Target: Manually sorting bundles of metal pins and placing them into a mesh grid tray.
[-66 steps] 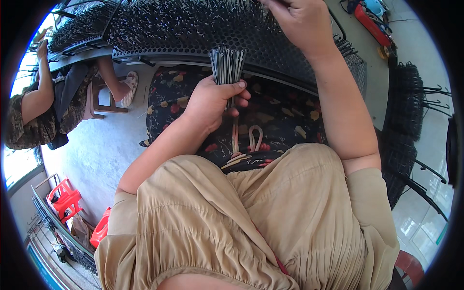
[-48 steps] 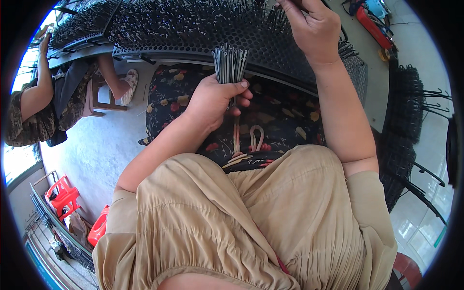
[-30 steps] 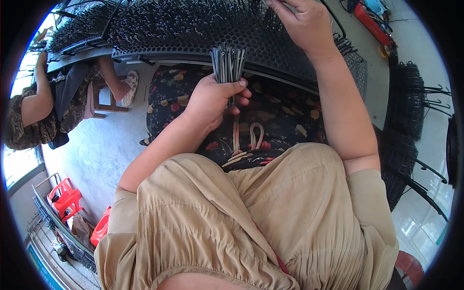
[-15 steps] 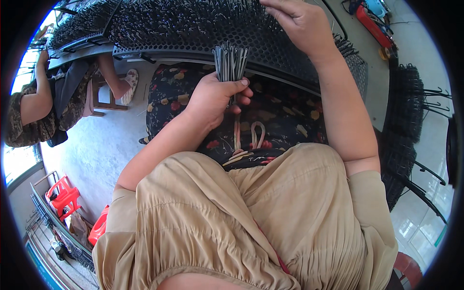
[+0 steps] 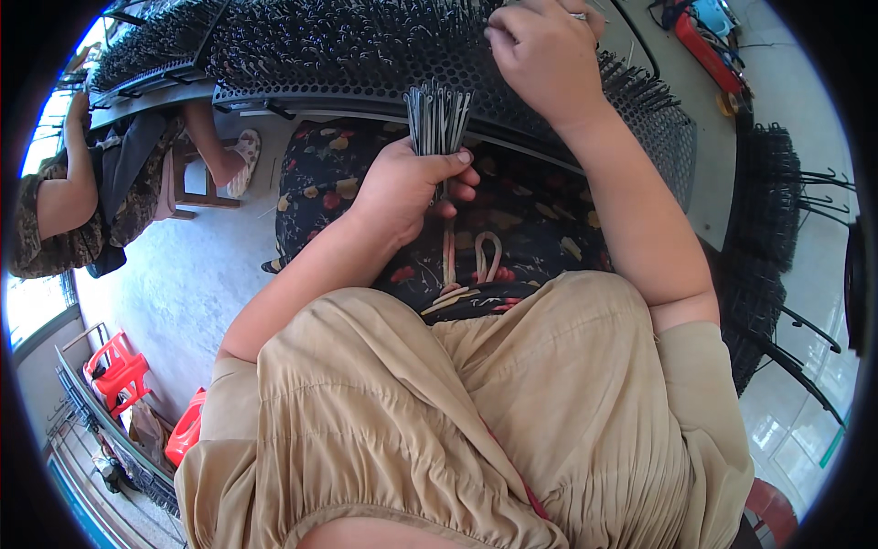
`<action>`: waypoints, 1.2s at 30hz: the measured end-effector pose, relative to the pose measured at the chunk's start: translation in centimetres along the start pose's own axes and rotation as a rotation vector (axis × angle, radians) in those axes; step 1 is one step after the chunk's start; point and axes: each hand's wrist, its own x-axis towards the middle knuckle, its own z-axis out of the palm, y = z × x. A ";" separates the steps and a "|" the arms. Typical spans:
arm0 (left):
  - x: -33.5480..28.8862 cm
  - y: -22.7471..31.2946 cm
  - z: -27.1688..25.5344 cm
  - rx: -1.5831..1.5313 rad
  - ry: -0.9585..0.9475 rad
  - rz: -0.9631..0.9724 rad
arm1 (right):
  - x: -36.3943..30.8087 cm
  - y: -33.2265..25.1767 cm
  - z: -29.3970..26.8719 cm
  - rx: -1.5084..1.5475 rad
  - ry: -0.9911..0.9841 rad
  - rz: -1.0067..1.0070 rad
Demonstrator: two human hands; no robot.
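Head view: at twelve o'clock, the left hand [image 5: 409, 180] grips thin metal rods [image 5: 439, 121], which could spill if its hold slackens. At one o'clock, the right hand [image 5: 546, 62] curls, its contents unclear.

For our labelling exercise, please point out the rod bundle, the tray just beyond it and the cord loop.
Rod bundle [image 5: 438, 123]: head view, upper part.
Tray [image 5: 357, 94]: head view, perforated front.
Cord loop [image 5: 497, 252]: head view, right strand.

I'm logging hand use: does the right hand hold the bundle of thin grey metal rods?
No, the bundle is clasped in the left hand, apart from the right hand.
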 end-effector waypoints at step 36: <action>-0.2 -0.2 0.5 -0.109 0.040 0.043 | 1.0 1.4 -1.9 0.135 0.048 -0.079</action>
